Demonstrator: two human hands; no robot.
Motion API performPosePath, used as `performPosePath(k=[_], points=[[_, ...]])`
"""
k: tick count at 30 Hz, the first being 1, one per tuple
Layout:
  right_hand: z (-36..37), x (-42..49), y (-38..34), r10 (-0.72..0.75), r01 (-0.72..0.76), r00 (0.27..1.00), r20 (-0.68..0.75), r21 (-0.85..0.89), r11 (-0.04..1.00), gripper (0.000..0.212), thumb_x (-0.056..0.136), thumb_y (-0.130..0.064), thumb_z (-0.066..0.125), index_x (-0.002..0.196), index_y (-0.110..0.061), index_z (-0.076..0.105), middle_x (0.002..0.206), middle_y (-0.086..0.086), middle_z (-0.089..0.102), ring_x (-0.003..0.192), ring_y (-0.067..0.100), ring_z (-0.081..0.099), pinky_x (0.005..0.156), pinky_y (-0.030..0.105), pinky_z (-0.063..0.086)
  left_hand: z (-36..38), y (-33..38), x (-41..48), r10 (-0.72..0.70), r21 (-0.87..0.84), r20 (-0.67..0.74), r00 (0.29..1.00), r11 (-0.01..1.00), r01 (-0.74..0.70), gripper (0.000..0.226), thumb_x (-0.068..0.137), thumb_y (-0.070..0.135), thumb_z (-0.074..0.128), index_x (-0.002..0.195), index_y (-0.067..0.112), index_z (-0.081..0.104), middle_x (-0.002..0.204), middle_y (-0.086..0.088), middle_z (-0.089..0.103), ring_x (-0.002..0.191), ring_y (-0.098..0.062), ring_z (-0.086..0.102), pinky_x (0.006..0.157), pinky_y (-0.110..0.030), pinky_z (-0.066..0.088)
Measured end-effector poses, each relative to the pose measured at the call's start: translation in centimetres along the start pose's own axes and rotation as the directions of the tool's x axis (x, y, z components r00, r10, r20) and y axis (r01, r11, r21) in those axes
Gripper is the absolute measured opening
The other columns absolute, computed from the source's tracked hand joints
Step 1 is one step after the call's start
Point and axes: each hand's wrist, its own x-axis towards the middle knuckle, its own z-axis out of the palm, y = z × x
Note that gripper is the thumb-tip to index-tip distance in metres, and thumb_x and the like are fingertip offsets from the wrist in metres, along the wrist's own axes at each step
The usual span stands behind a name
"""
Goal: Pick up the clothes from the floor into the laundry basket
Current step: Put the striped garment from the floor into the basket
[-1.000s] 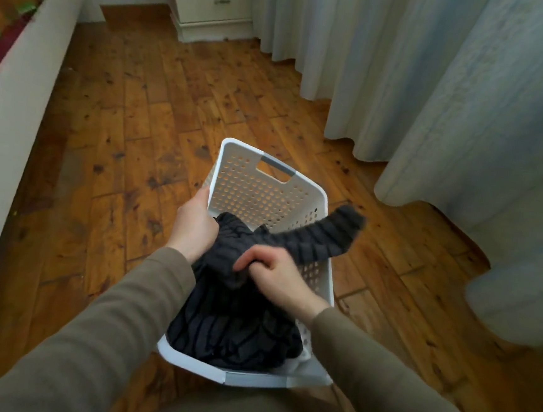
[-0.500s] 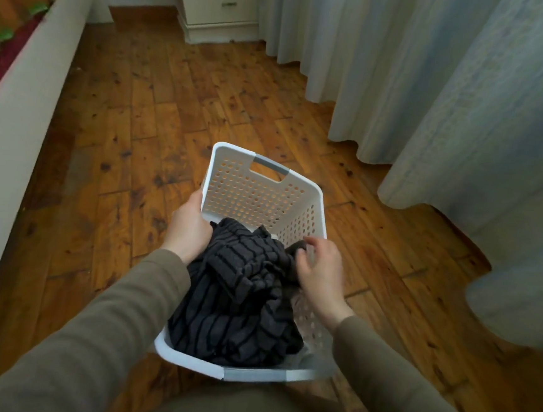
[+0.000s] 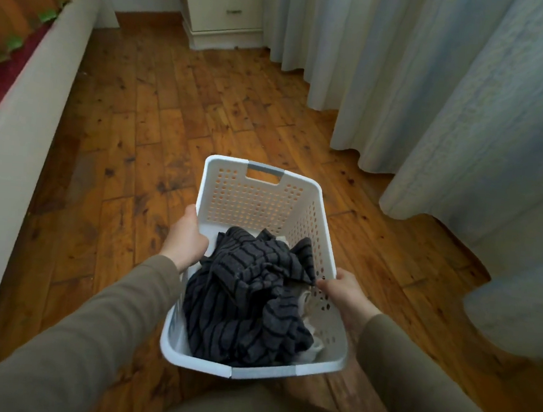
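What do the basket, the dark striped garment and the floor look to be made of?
Basket: likely moulded plastic, matt white, with punched round holes and a cut-out handle. Striped garment: soft knit fabric, probably cotton or wool blend, crumpling in loose folds. Floor: wooden boards with knots and grain, slightly glossy, likely varnished.

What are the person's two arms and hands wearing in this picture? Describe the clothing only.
Both arms are covered by long, plain olive-brown sleeves, the left sleeve and the right sleeve, each ending at the wrist. The fabric looks soft and unmarked. The left hand and right hand are bare: no gloves, and no rings or watch visible.
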Motion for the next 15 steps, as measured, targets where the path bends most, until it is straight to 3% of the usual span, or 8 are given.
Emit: performPosePath(k=[5,8,12,15], points=[[-4.2,-1.8,-5.1,-0.043,0.043,0.999,-0.023,-0.004,0.999,0.035,0.09,-0.004,0.049,0.126,-0.001,0.048,0.092,0.011,0.059,0.077,0.021,0.058,0.057,0.03,0.048,-0.8,4.1,1.4,-0.036,-0.031,0.034,0.999,0.999,0.037,0.031,0.083,-0.008,0.041,0.112,0.003,0.041,0.11,-0.023,0.056,0.097,-0.036,0.053,0.076,-0.033,0.038],[-6.9,-5.0,-9.1,-0.036,0.036,0.999,-0.026,0.001,0.999,0.032,0.091,-0.006,0.049,0.123,-0.003,0.049,0.079,0.003,0.056,0.07,0.015,0.055,0.055,0.027,0.046,-3.5,8.1,0.9,-0.049,-0.045,0.036,0.998,0.998,0.051,0.021,0.085,-0.007,0.042,0.102,0.004,0.038,0.098,-0.015,0.048,0.087,-0.028,0.045,0.074,-0.033,0.036],[-10.8,-10.8,-16.9,-0.065,0.064,0.997,-0.047,-0.038,0.997,0.032,0.091,-0.007,0.05,0.122,-0.002,0.051,0.09,0.009,0.061,0.067,0.012,0.054,0.051,0.024,0.043,-10.3,15.8,-0.1,-0.044,-0.05,0.032,0.999,0.998,0.045,0.018,0.087,-0.006,0.041,0.096,0.007,0.033,0.096,-0.013,0.044,0.086,-0.026,0.043,0.073,-0.033,0.035],[-13.1,-15.6,-22.9,-0.089,0.084,0.994,-0.071,-0.061,0.995,0.028,0.09,-0.007,0.051,0.117,-0.003,0.053,0.08,0.004,0.057,0.068,0.014,0.054,0.054,0.028,0.046,-16.1,21.4,-1.0,-0.034,-0.072,0.024,0.999,0.997,0.036,0.019,0.087,-0.007,0.04,0.097,0.007,0.033,0.099,-0.013,0.043,0.089,-0.026,0.043,0.076,-0.034,0.037]])
